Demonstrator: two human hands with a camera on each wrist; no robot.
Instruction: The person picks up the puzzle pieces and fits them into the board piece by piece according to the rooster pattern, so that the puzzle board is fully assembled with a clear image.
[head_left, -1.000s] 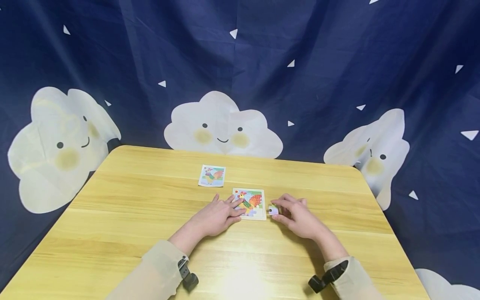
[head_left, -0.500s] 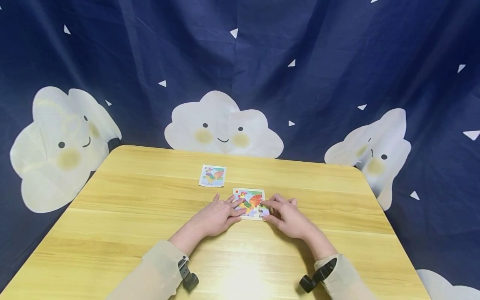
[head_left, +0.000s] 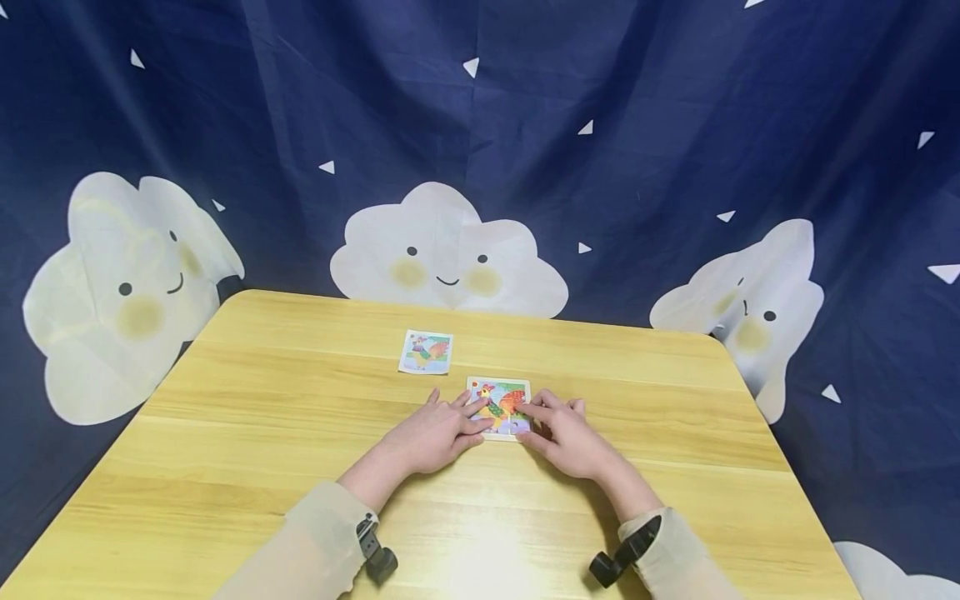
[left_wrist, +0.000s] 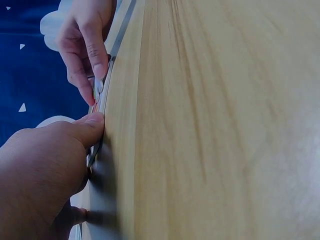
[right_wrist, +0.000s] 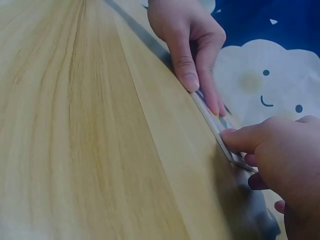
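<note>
A small jigsaw puzzle (head_left: pixel 498 380) with a rooster picture and a pale rim lies flat on the table. On its left part my left hand (head_left: pixel 433 431) rests with straight, spread fingers; its thumb touches the near edge. At the lower right corner my right hand (head_left: pixel 564 435) pinches a lilac puzzle piece (head_left: pixel 517 426) between thumb and forefinger. The piece sits in or on the corner of the picture; its exact fit is partly covered by the fingers. In the right wrist view, the puzzle board (right_wrist: pixel 212 123) appears edge-on between both hands.
Behind the puzzle, a bit to the left, lies a square picture card (head_left: pixel 425 352) with the same rooster. The wooden table (head_left: pixel 300 350) ends at a dark blue curtain (head_left: pixel 525 100) printed with white clouds. Each wrist wears a black strap camera (head_left: pixel 381 564).
My right hand has carried the puzzle piece leftward, from beside the board to its lower right corner. My left hand has stayed in place on the puzzle.
</note>
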